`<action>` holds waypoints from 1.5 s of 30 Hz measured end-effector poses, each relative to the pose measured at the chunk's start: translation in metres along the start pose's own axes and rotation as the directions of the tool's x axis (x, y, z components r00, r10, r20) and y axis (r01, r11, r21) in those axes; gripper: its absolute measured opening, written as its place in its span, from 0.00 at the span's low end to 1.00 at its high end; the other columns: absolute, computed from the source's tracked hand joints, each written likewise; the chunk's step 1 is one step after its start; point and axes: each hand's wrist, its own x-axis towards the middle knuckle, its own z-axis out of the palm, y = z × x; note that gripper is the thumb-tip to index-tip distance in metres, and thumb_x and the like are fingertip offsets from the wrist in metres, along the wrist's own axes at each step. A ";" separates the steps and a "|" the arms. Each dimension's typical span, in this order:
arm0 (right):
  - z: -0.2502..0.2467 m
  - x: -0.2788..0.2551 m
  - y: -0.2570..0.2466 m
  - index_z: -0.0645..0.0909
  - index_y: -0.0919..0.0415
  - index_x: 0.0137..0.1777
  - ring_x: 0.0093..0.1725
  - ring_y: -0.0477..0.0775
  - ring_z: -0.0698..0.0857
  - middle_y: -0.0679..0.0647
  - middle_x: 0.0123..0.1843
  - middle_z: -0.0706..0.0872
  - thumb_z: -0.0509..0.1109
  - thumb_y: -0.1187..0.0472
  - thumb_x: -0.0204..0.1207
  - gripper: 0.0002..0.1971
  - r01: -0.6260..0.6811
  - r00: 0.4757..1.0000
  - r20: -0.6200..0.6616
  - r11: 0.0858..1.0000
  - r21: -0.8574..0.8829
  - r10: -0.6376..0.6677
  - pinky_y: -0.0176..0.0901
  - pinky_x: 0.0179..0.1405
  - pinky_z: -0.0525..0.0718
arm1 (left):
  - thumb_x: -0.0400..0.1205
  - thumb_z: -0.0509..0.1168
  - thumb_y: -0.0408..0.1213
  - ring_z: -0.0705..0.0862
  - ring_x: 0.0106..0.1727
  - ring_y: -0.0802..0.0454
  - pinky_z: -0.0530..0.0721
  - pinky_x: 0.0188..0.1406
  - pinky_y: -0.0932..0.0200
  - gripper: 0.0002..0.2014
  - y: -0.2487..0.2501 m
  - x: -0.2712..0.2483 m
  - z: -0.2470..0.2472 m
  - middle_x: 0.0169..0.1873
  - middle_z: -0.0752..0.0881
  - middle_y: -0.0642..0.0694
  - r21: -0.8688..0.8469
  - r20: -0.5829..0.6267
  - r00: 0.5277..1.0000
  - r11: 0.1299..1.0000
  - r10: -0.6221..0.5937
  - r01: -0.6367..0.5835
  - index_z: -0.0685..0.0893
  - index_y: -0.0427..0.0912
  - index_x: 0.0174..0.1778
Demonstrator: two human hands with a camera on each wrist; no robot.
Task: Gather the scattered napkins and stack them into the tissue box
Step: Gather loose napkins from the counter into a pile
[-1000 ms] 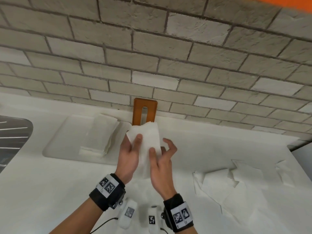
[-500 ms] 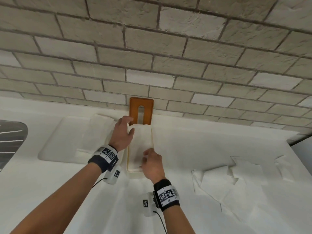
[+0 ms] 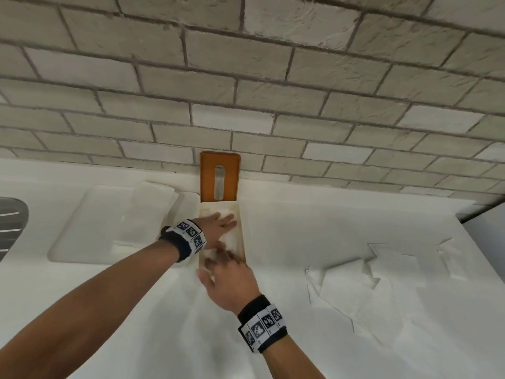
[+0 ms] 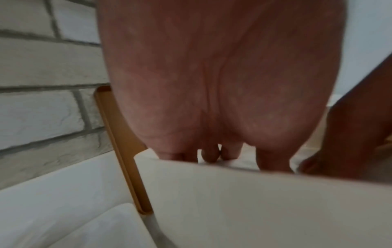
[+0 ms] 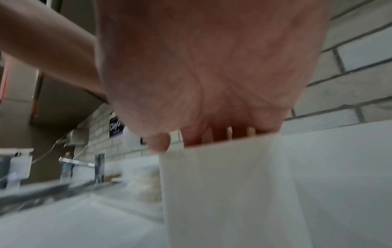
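A cream tissue box (image 3: 242, 236) lies open on the white counter, and its orange slotted lid (image 3: 220, 176) stands against the brick wall. A white napkin (image 3: 231, 238) lies inside the box. My left hand (image 3: 218, 225) rests flat on its far part with the fingers straight. My right hand (image 3: 226, 272) reaches over the near end, its fingers pressing down into the box. Several loose napkins (image 3: 369, 283) lie scattered on the counter to the right. In the wrist views, the fingers of each hand dip behind the box wall (image 4: 254, 201) (image 5: 222, 184).
A shallow white tray (image 3: 82, 242) lies left of the box with a folded napkin stack (image 3: 147, 209) on it. A dark grooved surface (image 3: 11, 222) shows at the far left edge. The brick wall (image 3: 246, 105) stands right behind the box. A faucet (image 5: 98, 167) shows in the right wrist view.
A second ago both hands held a napkin up in front of the lid. They lowered it into the box, and now both press on it with flat fingers.
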 end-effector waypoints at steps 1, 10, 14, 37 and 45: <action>0.000 -0.001 0.000 0.89 0.47 0.68 0.63 0.64 0.88 0.56 0.69 0.87 0.54 0.33 0.89 0.27 0.005 0.999 0.042 1.000 -0.004 -0.005 0.58 0.54 0.90 | 0.92 0.60 0.59 0.45 0.95 0.37 0.55 0.93 0.38 0.45 0.002 0.001 0.001 0.94 0.36 0.49 0.021 0.025 1.000 1.000 -0.008 0.008 0.39 0.49 0.95; 0.009 0.014 0.009 0.87 0.56 0.62 0.54 0.64 0.91 0.58 0.54 0.92 0.71 0.46 0.84 0.16 0.041 0.995 0.092 0.993 -0.108 -0.031 0.57 0.55 0.89 | 0.77 0.83 0.51 0.39 0.94 0.33 0.52 0.91 0.30 0.69 0.013 0.008 -0.014 0.91 0.26 0.48 0.065 0.194 0.977 0.995 -0.084 0.072 0.29 0.50 0.92; 0.003 0.012 0.008 0.88 0.59 0.60 0.55 0.66 0.90 0.61 0.54 0.92 0.73 0.48 0.84 0.15 0.015 0.996 0.086 0.996 -0.087 -0.007 0.56 0.52 0.88 | 0.72 0.86 0.55 0.42 0.94 0.32 0.57 0.90 0.27 0.74 0.007 0.019 -0.012 0.92 0.28 0.49 0.071 0.168 0.980 0.993 -0.103 0.092 0.28 0.51 0.92; -0.024 -0.188 0.343 0.76 0.44 0.77 0.66 0.59 0.81 0.48 0.60 0.87 0.81 0.34 0.73 0.36 -0.514 0.858 0.081 0.847 0.132 0.508 0.57 0.71 0.78 | 0.86 0.74 0.37 0.92 0.50 0.63 0.92 0.51 0.60 0.08 0.298 -0.024 0.060 0.43 0.94 0.59 -0.830 -0.461 0.820 0.492 -0.339 -0.263 0.92 0.58 0.52; -0.014 -0.194 0.360 0.77 0.42 0.74 0.67 0.56 0.77 0.50 0.68 0.79 0.84 0.36 0.71 0.34 -0.377 0.926 0.089 0.884 0.277 0.367 0.56 0.71 0.79 | 0.88 0.71 0.47 0.88 0.56 0.52 0.86 0.62 0.51 0.14 0.356 0.057 0.063 0.59 0.88 0.53 -0.829 -0.375 0.782 0.558 -0.497 -0.042 0.86 0.48 0.67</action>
